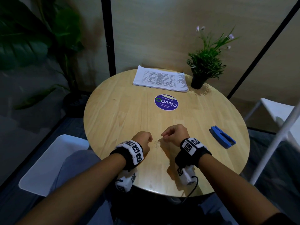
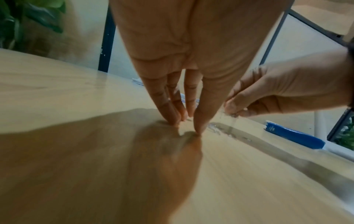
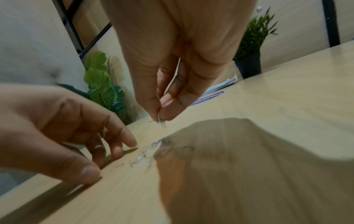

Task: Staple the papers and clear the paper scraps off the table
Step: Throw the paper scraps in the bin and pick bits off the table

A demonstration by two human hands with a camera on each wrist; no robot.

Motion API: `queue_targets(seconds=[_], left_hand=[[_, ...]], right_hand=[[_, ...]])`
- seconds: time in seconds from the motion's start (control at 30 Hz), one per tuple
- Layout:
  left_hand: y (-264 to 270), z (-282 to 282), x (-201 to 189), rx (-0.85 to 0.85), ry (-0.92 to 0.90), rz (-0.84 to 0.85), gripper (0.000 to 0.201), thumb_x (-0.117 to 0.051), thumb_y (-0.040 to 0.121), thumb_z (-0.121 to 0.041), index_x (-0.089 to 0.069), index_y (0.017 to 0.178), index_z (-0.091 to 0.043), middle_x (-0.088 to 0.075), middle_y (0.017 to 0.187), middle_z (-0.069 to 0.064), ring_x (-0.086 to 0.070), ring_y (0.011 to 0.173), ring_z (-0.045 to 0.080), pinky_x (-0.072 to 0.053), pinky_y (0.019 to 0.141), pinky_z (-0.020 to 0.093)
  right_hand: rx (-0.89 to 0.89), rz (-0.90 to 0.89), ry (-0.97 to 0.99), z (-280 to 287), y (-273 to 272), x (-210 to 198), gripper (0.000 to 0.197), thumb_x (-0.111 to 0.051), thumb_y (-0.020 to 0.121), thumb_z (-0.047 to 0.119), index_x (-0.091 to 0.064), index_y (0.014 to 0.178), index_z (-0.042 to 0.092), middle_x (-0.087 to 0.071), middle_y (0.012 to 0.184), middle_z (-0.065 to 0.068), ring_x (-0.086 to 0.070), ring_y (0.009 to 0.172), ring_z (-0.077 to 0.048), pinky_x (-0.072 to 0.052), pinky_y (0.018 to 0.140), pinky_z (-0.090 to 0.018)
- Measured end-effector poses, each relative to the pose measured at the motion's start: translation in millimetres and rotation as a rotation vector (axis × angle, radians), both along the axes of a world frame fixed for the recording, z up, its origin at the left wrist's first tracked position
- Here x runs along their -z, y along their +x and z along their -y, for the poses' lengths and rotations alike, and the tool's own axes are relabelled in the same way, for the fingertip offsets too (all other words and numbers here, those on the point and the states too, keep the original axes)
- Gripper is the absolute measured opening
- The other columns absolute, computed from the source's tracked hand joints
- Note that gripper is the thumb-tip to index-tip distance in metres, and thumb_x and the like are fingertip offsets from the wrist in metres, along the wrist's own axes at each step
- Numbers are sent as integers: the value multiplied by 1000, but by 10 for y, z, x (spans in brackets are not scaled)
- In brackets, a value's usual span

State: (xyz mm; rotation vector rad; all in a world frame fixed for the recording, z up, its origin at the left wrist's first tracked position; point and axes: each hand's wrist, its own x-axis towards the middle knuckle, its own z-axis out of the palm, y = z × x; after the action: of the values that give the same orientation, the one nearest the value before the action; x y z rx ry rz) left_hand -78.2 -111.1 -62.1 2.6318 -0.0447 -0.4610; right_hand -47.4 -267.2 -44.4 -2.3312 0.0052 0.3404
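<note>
**Staples gathered near the table's front edge**

Staples (image 3: 151, 151), small, thin, silvery and bent, lie in a loose scatter on the round wooden table (image 1: 113, 111) between the two hands, near the front edge. The right hand (image 1: 174, 133) pinches a few of these slivers between thumb and fingertips (image 3: 168, 109), held just above the pile. The left hand (image 1: 142, 138) has its fingers bent downward, and its fingertips (image 2: 198, 130) press on the tabletop just beside the scatter; it holds nothing that can be made out.

The papers (image 1: 159, 80) sit in a neat white stack, printed with a table of fine rows, at the far side of the table next to a small potted plant (image 1: 206, 65). A blue stapler (image 1: 222, 138) lies on the right, well apart from the stack. A round purple sticker (image 1: 166, 102) marks the middle of the table.
</note>
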Motion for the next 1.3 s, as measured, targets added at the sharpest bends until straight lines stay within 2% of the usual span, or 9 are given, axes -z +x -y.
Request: queue_targets(seconds=[0.17,0.37,0.47,0.57,0.73,0.87,0.93,1.0,1.3], left_hand=[[104,137,11,14,-6,28,37,-65,84,-7,-60,121,-10,-62,121,8,-58,112,24,-47,95,29],[201,370,35,7,-87,61,28,-59,87,-2,-69,113,-9,-71,109,11,-65,102,25,-48,91,27],[213,394,49,21,-53,105,31,-65,85,-12,-65,116,-10,-65,116,9,-61,106,25,-49,92,30],[185,394,66,103,37,100,31,-69,78,-26,-66,103,-7,-54,108,10,-57,100,29,-47,78,30],[173,444,96,225,109,108,29,-62,88,-18,-62,114,-5,-54,110,10,-56,104,30,-40,77,30],[150,463,75,232,167,103,24,-50,93,-7,-58,114,2,-42,72,3,-56,108,34,-43,82,34],[147,471,55,254,222,116,28,-47,96,-7,-59,119,0,-57,96,13,-54,114,32,-43,93,32],[148,485,32,275,283,86,30,-46,96,-7,-57,124,1,-56,122,19,-53,117,33,-42,96,33],[142,553,-10,367,390,65,26,-48,93,-4,-57,116,4,-56,117,22,-58,107,37,-47,91,37]], right_hand=[[26,4,45,144,19,-47,11,-74,73,-2,-74,79,8,-65,66,2,-58,63,-6,-43,60,-11],[18,1,65,247,-21,-23,26,-74,72,-2,-68,63,21,-69,71,-5,-64,69,-13,-55,73,-24],[26,4,72,315,-21,-31,26,-73,73,-2,-68,63,21,-68,69,-3,-63,64,-11,-52,66,-18],[44,-2,86,369,-6,-44,23,-72,74,-2,-69,65,19,-68,69,-3,-63,63,-9,-49,61,-14],[59,1,134,361,-6,-30,25,-71,74,-5,-68,64,17,-66,65,-2,-63,60,-11,-52,64,-17],[66,5,147,345,-12,-27,25,-71,73,-6,-68,64,17,-67,66,-3,-63,61,-13,-54,68,-20],[72,5,156,342,-16,-38,25,-70,73,-7,-68,64,16,-67,69,-6,-64,64,-16,-55,72,-24],[70,8,162,344,-25,-52,25,-70,73,-7,-68,64,16,-68,70,-8,-64,64,-17,-55,70,-23],[90,0,166,395,-68,-77,20,-71,74,-4,-69,67,15,-68,72,-8,-64,64,-15,-52,64,-17]])
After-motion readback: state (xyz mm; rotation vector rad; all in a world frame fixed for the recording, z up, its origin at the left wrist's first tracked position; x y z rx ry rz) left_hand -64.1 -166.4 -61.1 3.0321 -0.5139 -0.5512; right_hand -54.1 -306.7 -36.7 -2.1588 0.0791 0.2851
